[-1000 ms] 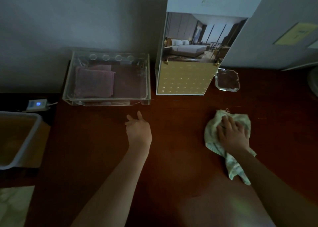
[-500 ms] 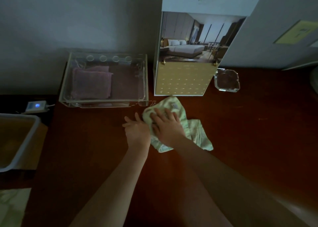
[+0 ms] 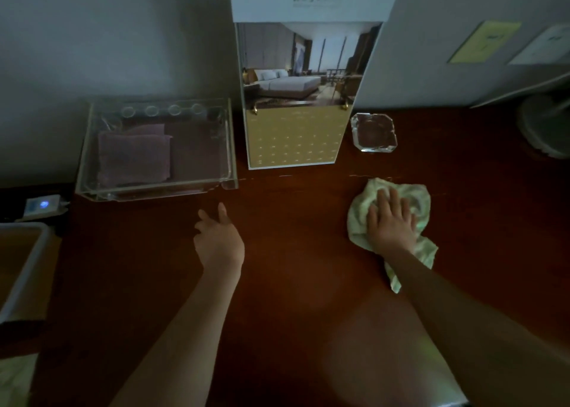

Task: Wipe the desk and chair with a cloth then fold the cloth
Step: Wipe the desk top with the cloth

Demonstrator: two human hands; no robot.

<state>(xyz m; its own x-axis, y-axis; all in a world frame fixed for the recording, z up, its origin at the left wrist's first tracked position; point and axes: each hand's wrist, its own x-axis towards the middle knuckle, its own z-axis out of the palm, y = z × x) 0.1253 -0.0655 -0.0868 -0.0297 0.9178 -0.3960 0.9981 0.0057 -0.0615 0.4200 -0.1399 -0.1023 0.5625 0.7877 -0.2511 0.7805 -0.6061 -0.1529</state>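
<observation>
Two hands are over the desk, and only one is working. Your right hand lies flat on the pale green cloth, fingers straight and slightly spread, pressing it to the dark wooden desk. A tail of cloth trails out beside your wrist towards you. Your left hand sits at mid-desk, loosely curled with thumb and forefinger reaching forward, holding nothing. The cloth is on the right half of the desk, near the glass ashtray and well apart from the left hand.

For a good wipe, I'd say tuck that trailing tail under the palm so it doesn't drag. Press evenly and run long, overlapping passes. Mind the standing hotel calendar and the ashtray. Go round their bases or lift them, since a knock could tip the calendar. The clear acrylic tray with its folded purple towel wants the same care along its front edge.

The room is dim, so dust or streaks don't show. The chair is out of view. At the right edge a round pale base is cut off, and I cannot tell what it belongs to. On the left, a pale-rimmed bin is cropped too.
</observation>
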